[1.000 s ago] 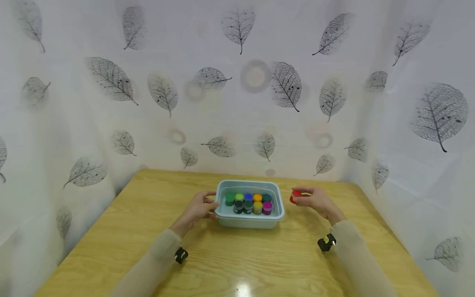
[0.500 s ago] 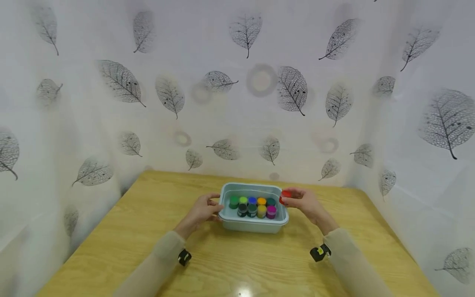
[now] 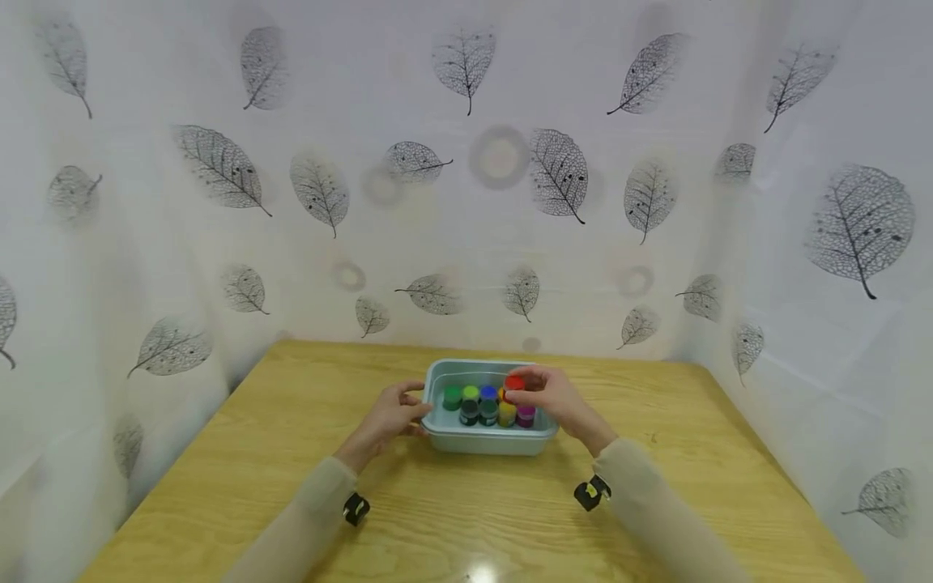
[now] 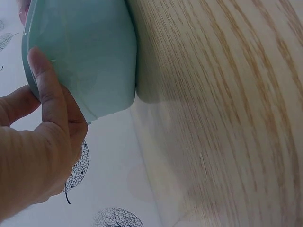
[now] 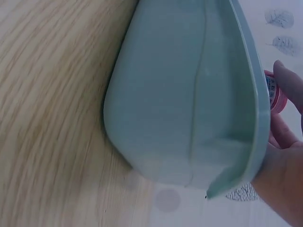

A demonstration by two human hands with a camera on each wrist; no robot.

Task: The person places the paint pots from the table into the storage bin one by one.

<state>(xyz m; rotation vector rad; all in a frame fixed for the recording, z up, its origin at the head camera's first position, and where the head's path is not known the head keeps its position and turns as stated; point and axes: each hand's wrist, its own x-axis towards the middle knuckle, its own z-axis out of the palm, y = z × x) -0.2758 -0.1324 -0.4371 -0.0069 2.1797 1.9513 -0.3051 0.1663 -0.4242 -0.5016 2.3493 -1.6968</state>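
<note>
A pale blue-green plastic tub stands on the wooden table, several small paint jars in two rows inside it. Among them are a green jar, a blue jar, a yellow jar and a purple jar. My left hand pinches the tub's left rim, thumb and fingers on either side of its wall. Over the right part of the tub, my right hand holds a red paint jar between thumb and fingers. Its printed label shows in the right wrist view.
The wooden table reaches back to a white curtain printed with grey leaves, which also hangs along both sides. Black wrist cameras sit on both sleeves, such as the right one.
My right hand has carried the red paint jar leftward, from beside the tub to over its right half. My left hand keeps its grip on the rim.
</note>
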